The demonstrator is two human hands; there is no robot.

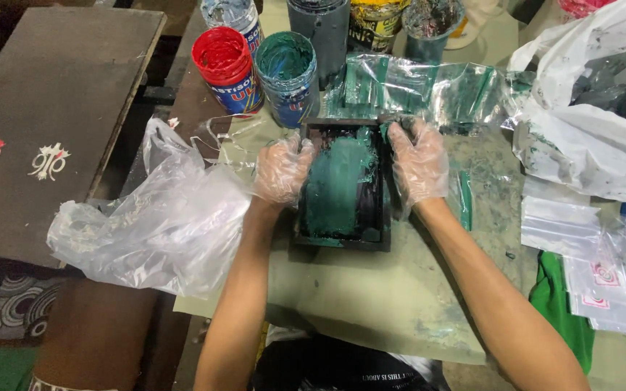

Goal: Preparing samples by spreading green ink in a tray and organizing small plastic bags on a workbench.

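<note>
I see my left hand clenched on the left edge of the small black screen frame, smeared teal, mid-counter, my right hand clasping its right edge, paint jars crowding just behind, crumpled plastic left, open room nearer me.

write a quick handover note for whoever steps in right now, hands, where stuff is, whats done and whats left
Left hand, in a clear plastic glove, grips the left edge of the small black frame.
Right hand, also gloved, holds the frame's top right corner.
The frame lies flat on the stained table sheet, with teal ink smeared over most of its middle.
Open teal ink jar and open red ink jar stand just behind it; a crumpled clear plastic bag lies to the left.
Done: ink is on the frame.
Left: cannot tell from this view; no print piece shows under the frame.
</note>
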